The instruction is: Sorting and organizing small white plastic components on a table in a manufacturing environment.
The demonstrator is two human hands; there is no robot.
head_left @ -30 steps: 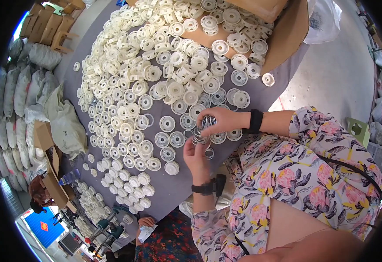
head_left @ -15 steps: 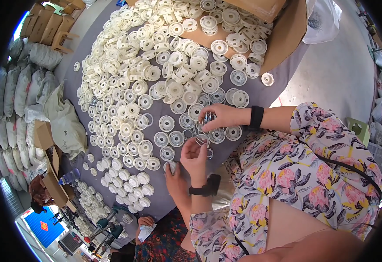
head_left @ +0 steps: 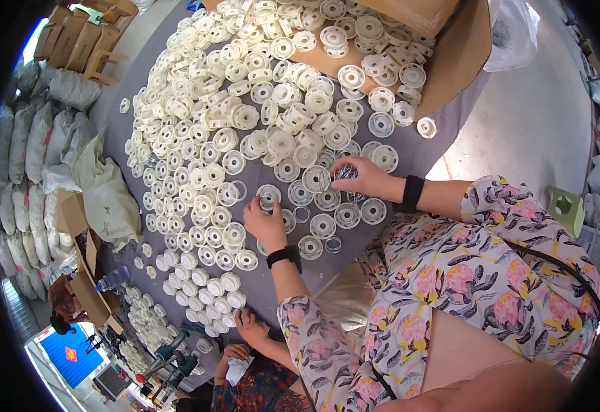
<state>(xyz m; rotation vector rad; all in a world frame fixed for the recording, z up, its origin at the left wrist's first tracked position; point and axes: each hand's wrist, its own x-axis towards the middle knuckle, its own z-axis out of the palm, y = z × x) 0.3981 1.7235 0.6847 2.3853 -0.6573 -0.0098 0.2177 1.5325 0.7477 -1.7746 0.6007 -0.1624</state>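
My left hand [head_left: 266,221] reaches over a white round plastic part [head_left: 269,191], its fingertips closed at a thin shiny metal ring on that part. Partly bunched to the right, my right hand [head_left: 363,177] grips several thin metal rings [head_left: 345,173] between thumb and fingers. Around both hands lie white wheel-like parts with a central hole, such as one white part [head_left: 322,226] below my right hand. A loose metal ring [head_left: 301,214] rests on the grey cloth between the hands, and more loose rings [head_left: 333,244] lie near the table's edge.
A large heap of white parts [head_left: 197,103] covers the far side, spilling from a cardboard box [head_left: 451,69]. Domed white parts [head_left: 204,292] sit in rows at the near left. A co-worker's hand [head_left: 250,328] is beside them; another hand [head_left: 235,353] holds something pale.
My left hand has moved left with a metal ring to a white part. My right hand has shifted slightly right, still holding rings. The co-worker's hand has drawn back toward the domed parts.
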